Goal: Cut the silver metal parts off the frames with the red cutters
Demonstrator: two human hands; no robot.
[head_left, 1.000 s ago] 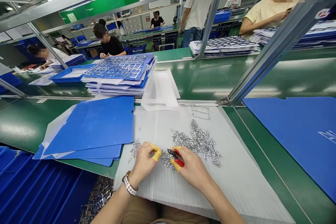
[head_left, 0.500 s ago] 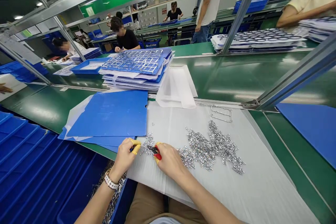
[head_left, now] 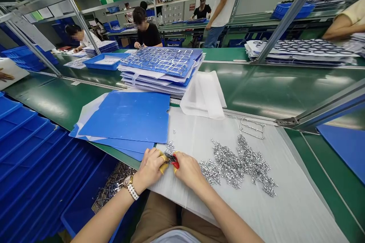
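Note:
My right hand (head_left: 188, 169) is closed around red-handled cutting pliers (head_left: 176, 163), their dark jaws pointing left. Opposite them, my left hand (head_left: 150, 169) is pinched, with yellow covers on its fingertips; whatever it holds is too small and too hidden to name. The fingers nearly meet at the jaws. Just beyond lies a small heap of shiny silver pieces (head_left: 170, 146) on a white sheet (head_left: 194, 133). Larger piles of the same silver pieces (head_left: 230, 165) spread to the right of my right hand. A thin silver frame (head_left: 252, 128) lies behind them.
Blue plastic sheets (head_left: 128, 117) lie left of the white sheet. Behind stands a stack of sheets (head_left: 159, 62) topped with silver frames. A blue bin (head_left: 71, 222) with metal scraps (head_left: 114, 186) sits below left, beside blue trays (head_left: 31, 152). Metal posts (head_left: 288, 19) cross the bench; people work beyond.
My left hand has moved right to the pliers' jaws, closing the gap between the hands. My right hand stays on the pliers. The whole view has shifted slightly.

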